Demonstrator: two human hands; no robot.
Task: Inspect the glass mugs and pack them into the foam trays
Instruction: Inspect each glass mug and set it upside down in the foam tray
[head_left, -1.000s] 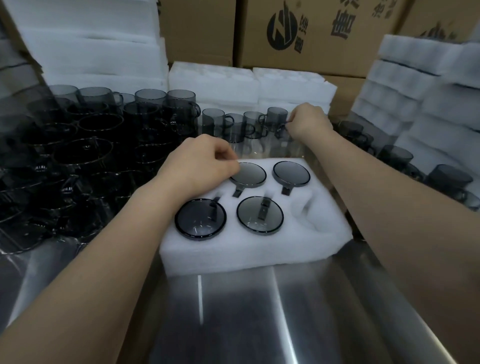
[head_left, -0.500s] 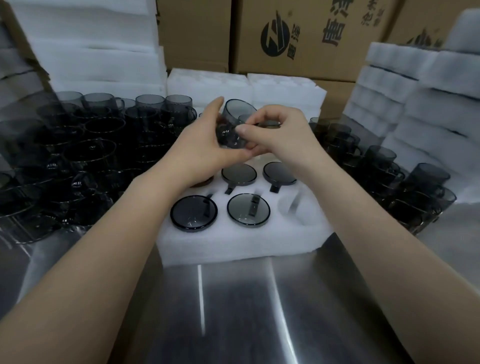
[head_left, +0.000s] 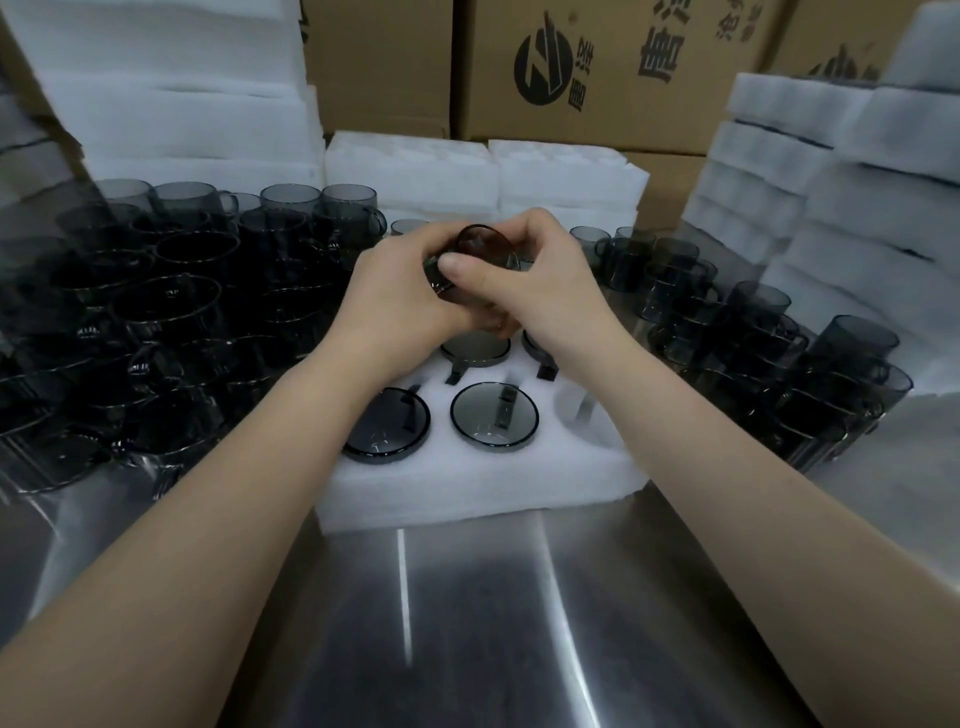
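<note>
Hands first: our left hand (head_left: 395, 296) and right hand (head_left: 535, 280) are both curled snugly round one smoky grey glass mug (head_left: 480, 249), with the right thumb laid across its side. The mug is tipped, one round end angled up toward us, and sits mid-frame just above the far side of the white foam tray (head_left: 467, 483). This looks like the inspection, so we'd turn it slowly in the fingertips and let the light run over rim, wall and base. We'd also check the handle, which our fingers hide, and hold the mug over foam rather than steel.

Below, four mugs (head_left: 493, 415) sit upside down in the tray, handles tucked into slots. An unfilled pocket (head_left: 576, 410) shows toward the tray's right end, and that's our likely landing spot: rim down, handle lined up, no clink against the neighbour. Loose grey mugs (head_left: 171, 291) crowd frame left, with more at right, on the shiny steel table (head_left: 467, 623).
</note>
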